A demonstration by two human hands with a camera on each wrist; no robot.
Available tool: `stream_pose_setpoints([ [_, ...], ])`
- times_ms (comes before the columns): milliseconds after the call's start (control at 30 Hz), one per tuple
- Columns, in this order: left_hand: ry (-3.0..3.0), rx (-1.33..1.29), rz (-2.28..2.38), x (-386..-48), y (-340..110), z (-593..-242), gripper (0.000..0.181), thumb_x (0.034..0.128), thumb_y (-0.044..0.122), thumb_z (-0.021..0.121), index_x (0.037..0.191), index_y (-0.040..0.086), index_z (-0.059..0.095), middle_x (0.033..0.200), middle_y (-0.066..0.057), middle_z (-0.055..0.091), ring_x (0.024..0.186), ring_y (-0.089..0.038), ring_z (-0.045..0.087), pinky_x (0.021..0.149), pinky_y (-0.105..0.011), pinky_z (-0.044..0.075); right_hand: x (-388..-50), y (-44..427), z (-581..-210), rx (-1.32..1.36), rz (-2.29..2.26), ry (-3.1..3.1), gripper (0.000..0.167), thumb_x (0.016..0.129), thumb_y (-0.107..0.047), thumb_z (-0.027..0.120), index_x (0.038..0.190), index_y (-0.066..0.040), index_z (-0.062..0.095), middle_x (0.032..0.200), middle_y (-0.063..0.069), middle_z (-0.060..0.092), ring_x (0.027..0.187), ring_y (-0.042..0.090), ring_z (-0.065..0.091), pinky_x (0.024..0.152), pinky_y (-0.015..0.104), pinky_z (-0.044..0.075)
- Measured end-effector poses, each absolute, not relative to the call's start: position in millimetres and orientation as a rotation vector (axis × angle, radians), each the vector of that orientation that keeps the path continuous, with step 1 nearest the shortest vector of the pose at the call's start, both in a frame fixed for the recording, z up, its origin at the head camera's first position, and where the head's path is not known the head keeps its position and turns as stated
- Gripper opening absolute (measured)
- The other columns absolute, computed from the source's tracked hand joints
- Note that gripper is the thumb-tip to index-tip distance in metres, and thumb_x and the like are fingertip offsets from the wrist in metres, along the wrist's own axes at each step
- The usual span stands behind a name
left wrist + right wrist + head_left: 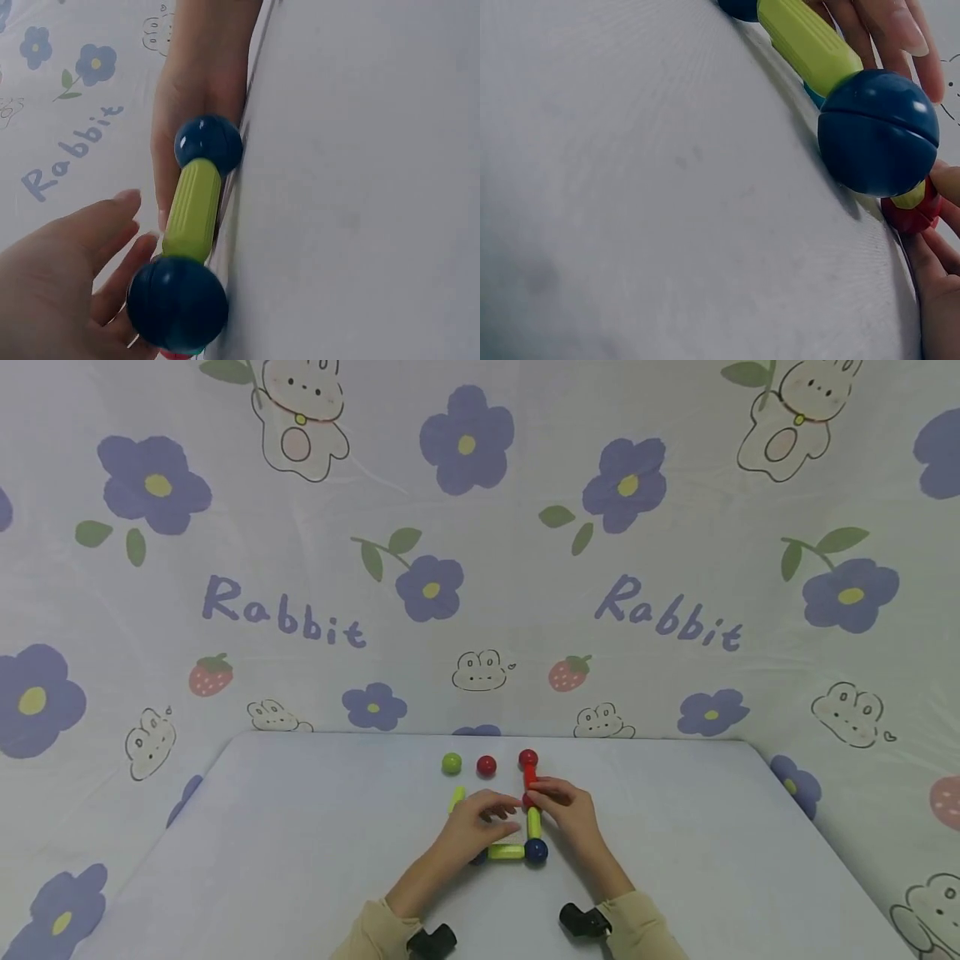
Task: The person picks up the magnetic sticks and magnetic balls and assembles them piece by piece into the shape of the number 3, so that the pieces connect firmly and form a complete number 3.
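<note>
A joined chain of balls and rods lies on the white table. Along its front, a yellow-green rod (506,852) links a right blue ball (536,851) to a left blue ball (177,304). From the right blue ball another yellow-green rod (534,823) runs back to a red ball (911,215), which my right hand (574,815) pinches between thumb and fingers. Beyond it a red rod (530,774) ends in a far red ball (528,758). My left hand (480,823) hovers over the chain's left side, fingers loosely bent, holding nothing. It partly hides a third yellow-green rod (457,798).
Behind the chain sit a loose green ball (452,763) and a loose red ball (486,766), apart from it. The table (300,860) ends at a patterned cloth backdrop (480,543). Black wrist devices (583,920) are on both wrists.
</note>
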State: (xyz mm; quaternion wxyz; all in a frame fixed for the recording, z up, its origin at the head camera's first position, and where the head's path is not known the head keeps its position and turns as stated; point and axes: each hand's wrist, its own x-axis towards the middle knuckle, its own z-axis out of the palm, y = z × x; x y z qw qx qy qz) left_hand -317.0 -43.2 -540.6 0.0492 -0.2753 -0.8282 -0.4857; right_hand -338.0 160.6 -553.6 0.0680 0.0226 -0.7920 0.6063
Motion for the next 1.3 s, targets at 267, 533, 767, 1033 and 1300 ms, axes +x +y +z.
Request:
stream_pose_setpoints([
  [267,-2.485,-0.54,-1.314,-327.8,-53.6,-534.7,0.043,0.084,0.019,0.076,0.125,0.015,0.064,0.124,-0.008,0.062,0.114,-0.027,0.058,0.097,-0.046,0.05,-336.5,158.3,-552.1,0.042,1.814,-2.399,0.03,0.087,-0.024,0.073,0.113,-0.011,0.071,0.131,0.008,0.063,0.123,0.024,0.058,0.106,0.041,0.047],
  [533,-2.522,-0.203,-1.212,-334.3,-60.8,-534.5,0.045,0.0789,0.009,0.078,0.122,0.005,0.064,0.124,-0.018,0.057,0.118,-0.036,0.052,0.102,-0.049,0.046,-334.8,158.9,-550.6,0.019,1.834,-2.41,0.033,0.087,-0.027,0.073,0.116,-0.012,0.07,0.135,0.008,0.061,0.126,0.025,0.056,0.108,0.042,0.045],
  [767,-2.541,-0.099,-1.228,-336.6,-64.3,-537.4,0.046,0.0773,0.002,0.077,0.121,-0.003,0.063,0.112,-0.019,0.058,0.103,-0.029,0.059,0.092,-0.042,0.052,-322.1,155.3,-531.6,0.03,1.861,-2.407,0.033,0.089,-0.019,0.071,0.118,-0.004,0.068,0.135,0.014,0.059,0.123,0.028,0.057,0.104,0.04,0.049],
  [1033,-2.573,-0.056,-1.253,-337.9,-64.6,-538.4,0.041,0.0769,0.003,0.079,0.114,-0.006,0.063,0.104,-0.016,0.056,0.092,-0.021,0.057,0.082,-0.036,0.054,-310.1,153.5,-517.1,0.049,1.85,-2.419,0.032,0.091,-0.017,0.069,0.119,-0.002,0.067,0.136,0.016,0.059,0.123,0.027,0.058,0.103,0.035,0.05],
  [1300,-2.583,-0.053,-1.243,-336.9,-65.0,-538.7,0.023,0.0762,0.003,0.08,0.093,-0.006,0.067,0.098,-0.013,0.054,0.086,-0.017,0.055,0.076,-0.03,0.054,-320.8,155.7,-531.4,0.05,1.856,-2.403,0.031,0.09,-0.018,0.071,0.118,-0.004,0.068,0.136,0.015,0.059,0.123,0.028,0.057,0.104,0.04,0.049],
])
